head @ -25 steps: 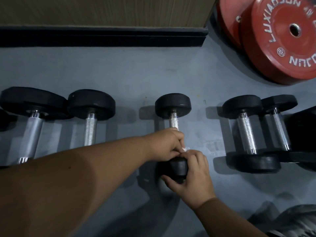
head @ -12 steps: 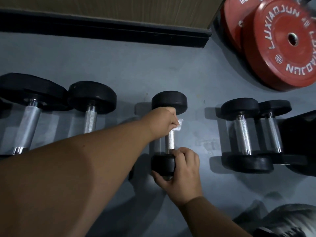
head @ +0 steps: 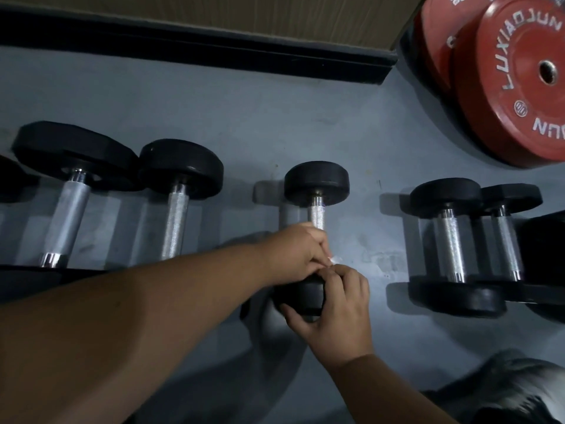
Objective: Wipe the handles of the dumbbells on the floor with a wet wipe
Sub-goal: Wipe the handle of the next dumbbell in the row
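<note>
Two red weight plates [head: 516, 84] at the far right corner of the grey floor [head: 275, 123], overlapping, the nearer one lettered in white with a small centre hole. Along the far edge of the floor, a black skirting strip [head: 195, 47], with a brown wood-look wall panel [head: 244, 13] above it. At the near right corner, a patch of dark patterned cloth [head: 504, 393], blurred, not clear what.
</note>
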A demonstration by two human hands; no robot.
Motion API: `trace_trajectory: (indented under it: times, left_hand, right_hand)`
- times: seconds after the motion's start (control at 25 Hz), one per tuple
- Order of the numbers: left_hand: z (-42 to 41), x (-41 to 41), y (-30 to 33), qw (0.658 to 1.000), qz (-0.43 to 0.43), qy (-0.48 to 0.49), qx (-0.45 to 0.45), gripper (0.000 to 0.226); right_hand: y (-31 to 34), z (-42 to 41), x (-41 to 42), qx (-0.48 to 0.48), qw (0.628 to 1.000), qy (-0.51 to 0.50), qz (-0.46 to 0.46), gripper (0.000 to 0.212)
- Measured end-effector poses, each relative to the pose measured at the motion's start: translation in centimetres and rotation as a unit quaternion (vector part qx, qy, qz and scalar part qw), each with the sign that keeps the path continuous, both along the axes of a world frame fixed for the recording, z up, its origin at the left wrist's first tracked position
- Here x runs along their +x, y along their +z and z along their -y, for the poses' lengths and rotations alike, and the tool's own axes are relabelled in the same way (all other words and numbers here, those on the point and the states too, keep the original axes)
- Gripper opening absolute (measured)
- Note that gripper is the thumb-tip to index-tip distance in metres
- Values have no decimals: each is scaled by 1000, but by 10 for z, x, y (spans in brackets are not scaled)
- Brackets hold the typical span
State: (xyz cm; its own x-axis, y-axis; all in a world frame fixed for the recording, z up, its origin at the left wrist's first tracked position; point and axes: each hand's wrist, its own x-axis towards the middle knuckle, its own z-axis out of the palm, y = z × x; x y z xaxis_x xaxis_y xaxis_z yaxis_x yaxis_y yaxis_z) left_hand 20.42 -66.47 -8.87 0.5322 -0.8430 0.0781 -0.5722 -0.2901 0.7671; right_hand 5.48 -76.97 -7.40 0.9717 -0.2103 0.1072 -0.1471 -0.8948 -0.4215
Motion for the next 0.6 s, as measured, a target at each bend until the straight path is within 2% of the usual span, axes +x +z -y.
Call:
trace_trajectory:
  times: [0.2, 0.36, 0.44, 0.6]
  left_hand:
    - [0, 16, -1, 999, 2, -30, -23, 13]
    - [9, 51, 2, 997, -14, 81, 10, 15]
    - [12, 55, -1, 996, 3, 87, 18, 16]
    - [13, 45, -7, 989, -30, 146, -9, 15]
  right_hand:
    - [-2, -3, 2, -13, 1000, 3, 8, 68]
    - [-1, -9, 2, -21, 1000, 3, -5, 66]
    - [-1, -11, 1, -21, 1000, 0, -7, 65]
    - [-1, -11, 2, -33, 999, 7, -10, 66]
